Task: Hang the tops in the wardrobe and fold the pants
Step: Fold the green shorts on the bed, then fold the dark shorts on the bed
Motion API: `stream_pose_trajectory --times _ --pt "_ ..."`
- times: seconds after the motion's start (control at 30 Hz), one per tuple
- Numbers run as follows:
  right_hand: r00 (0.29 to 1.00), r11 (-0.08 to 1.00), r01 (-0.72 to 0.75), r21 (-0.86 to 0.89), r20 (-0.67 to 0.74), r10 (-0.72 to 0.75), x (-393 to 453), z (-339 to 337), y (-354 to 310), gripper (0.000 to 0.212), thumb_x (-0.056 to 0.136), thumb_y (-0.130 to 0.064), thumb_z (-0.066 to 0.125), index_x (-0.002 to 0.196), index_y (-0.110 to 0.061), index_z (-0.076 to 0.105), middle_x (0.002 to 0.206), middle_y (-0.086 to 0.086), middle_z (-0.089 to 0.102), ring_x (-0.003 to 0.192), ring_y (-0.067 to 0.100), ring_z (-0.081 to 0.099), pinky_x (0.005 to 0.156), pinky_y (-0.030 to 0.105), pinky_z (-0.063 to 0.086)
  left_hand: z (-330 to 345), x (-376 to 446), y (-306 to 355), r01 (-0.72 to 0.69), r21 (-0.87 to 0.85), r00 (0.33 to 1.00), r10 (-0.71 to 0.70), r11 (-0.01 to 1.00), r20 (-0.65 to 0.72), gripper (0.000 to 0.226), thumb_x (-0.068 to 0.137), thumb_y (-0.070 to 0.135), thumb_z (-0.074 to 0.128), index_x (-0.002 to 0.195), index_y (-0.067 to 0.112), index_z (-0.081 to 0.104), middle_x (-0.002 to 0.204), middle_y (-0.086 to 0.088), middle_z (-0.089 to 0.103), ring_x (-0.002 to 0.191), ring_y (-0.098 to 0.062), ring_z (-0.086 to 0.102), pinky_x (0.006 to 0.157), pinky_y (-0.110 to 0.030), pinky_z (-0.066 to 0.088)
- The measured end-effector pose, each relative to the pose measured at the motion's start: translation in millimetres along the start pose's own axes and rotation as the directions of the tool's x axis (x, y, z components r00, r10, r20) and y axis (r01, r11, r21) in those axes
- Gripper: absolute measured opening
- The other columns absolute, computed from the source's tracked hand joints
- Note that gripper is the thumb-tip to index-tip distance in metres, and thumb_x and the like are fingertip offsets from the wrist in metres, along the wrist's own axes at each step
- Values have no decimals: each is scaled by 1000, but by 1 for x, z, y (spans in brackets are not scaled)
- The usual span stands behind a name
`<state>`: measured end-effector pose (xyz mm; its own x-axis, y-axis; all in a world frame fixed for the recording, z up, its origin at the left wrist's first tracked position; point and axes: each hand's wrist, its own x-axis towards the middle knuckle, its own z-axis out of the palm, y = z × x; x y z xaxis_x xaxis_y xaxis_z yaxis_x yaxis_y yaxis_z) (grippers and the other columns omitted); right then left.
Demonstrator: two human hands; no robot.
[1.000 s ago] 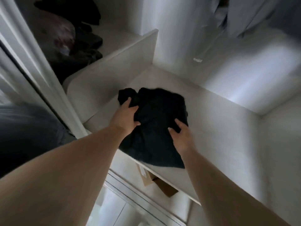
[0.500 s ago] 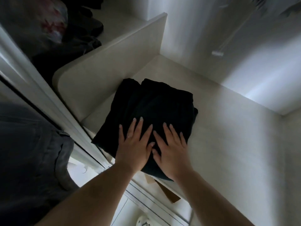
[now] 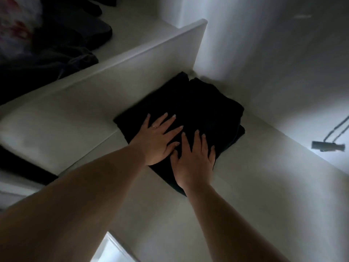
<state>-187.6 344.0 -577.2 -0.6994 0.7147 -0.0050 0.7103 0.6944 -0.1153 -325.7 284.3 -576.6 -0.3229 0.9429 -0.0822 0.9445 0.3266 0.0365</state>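
At far left a heap of dark clothes point(image 3: 62, 52) lies in the next compartment, behind the divider point(image 3: 143, 59). Our left hand point(image 3: 160, 138) rests flat on the folded pants point(image 3: 198, 114), fingers straight and spread; our right hand point(image 3: 192, 159) lies flat just beside it, thumbs touching. Half a second ago the pants hung over the shelf point(image 3: 255, 195) edge; now we have pushed them back into the corner against the divider, wholly on the shelf. We judge this pair stowed. A toggle point(image 3: 327, 146) on a cord dangles at right.
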Motion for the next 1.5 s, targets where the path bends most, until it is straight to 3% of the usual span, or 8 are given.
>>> stream_pose_trajectory --times 0.27,0.5,0.6,0.77,0.9,1.1,1.23,1.5 --pt "998 999 -39 7 -49 39 74 4 21 58 95 -49 24 150 -32 18 160 5 9 147 20 -1 116 45 -5 -6 78 -11 -25 -17 999 24 1000 -40 62 92 56 7 151 35 5 161 1 -4 147 -20 -8 118 -52 4" --pt "992 999 -5 35 -125 9 79 4 21 57 92 -47 31 146 -30 31 158 8 20 146 22 10 115 45 -1 -8 80 -11 15 -37 999 -17 999 -43 65 90 57 5 151 35 9 161 1 -1 148 -20 -5 116 -47 11" --pt "987 998 -2 65 -157 12 78 4 20 54 92 -45 37 143 -28 39 156 8 26 145 22 15 115 45 2 -10 73 -11 0 -48 997 -3 999 -71 67 90 57 6 150 32 20 161 -1 9 148 -20 3 117 -46 10" --pt "984 989 54 139 -178 -28 73 0 27 52 91 -40 44 141 -26 44 153 5 32 144 18 21 116 41 4 -9 43 -10 -85 -204 950 17 975 -312 54 97 47 31 135 14 53 144 -11 46 137 -29 37 112 -48 27" --pt "986 991 75 107 -155 -58 63 -6 32 55 92 -41 46 144 -24 39 154 3 31 144 18 20 116 44 5 -5 19 -7 -131 -136 950 85 982 -301 45 96 37 50 133 12 55 142 -13 49 134 -32 41 110 -50 30" --pt "988 985 119 125 -114 -105 17 -26 26 65 91 -45 53 148 -23 31 156 3 26 145 19 17 115 50 10 -16 -16 14 116 -243 975 -158 963 -159 58 94 41 49 147 23 34 155 -5 28 141 -24 29 112 -42 27" --pt "996 991 80 105 -58 -75 -27 -45 25 67 93 -44 50 151 -26 20 159 1 16 146 17 10 116 47 13 -31 -47 43 326 -422 929 -369 846 -23 65 93 39 52 150 27 23 157 -2 20 141 -26 27 110 -42 32" --pt "998 996 70 53 2 -70 -120 -99 35 73 93 -45 51 152 -28 11 160 0 9 147 17 6 116 48 10 -74 -122 107 336 -493 910 -412 803 -53 69 91 38 58 149 28 23 155 -1 25 138 -25 32 107 -39 32"
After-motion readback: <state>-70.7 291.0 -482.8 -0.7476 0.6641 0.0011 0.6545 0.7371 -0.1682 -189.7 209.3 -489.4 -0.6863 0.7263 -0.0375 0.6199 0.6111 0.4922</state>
